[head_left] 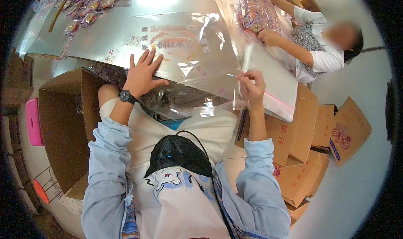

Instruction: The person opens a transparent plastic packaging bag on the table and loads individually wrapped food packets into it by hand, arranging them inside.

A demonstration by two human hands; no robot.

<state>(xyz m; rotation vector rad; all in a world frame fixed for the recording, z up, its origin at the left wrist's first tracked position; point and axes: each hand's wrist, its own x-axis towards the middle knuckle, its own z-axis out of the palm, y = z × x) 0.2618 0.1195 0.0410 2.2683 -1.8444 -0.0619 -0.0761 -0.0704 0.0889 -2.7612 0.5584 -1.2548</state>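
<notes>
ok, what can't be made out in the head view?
Head view throughout:
Fine print on the clear bag: too small, glare on top.
Bag edge: covered where the right hand pinches it.
Wrapped packets: pile cut off by the picture's top edge.
Co-worker's face: blurred.

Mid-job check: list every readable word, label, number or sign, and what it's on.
Nothing reads with certainty.
Clear bag: printed characters, too blurred.
Cartons at right: printed characters, too small and blurred.
Black watch: dial marks, too small.
Purple packets: print too blurred.
</notes>
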